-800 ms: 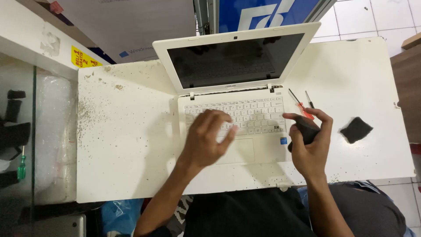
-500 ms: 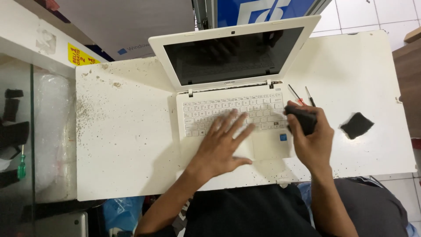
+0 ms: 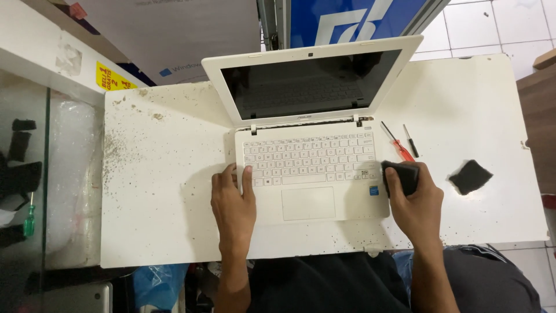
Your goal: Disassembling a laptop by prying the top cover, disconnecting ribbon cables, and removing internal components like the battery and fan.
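**Two hands at an open white laptop**

The left hand point(image 3: 233, 206) lies flat, its grip apart, on the laptop point(image 3: 313, 174) at the near left corner, fingertips touching the keyboard's edge. The right hand point(image 3: 416, 206) has its grip clamped on a black pad point(image 3: 401, 174) at the laptop's right edge. The laptop sits open on the white tabletop point(image 3: 168, 191), screen dark. Farther right lie a second black pad point(image 3: 470, 176) and two small screwdrivers point(image 3: 398, 142).
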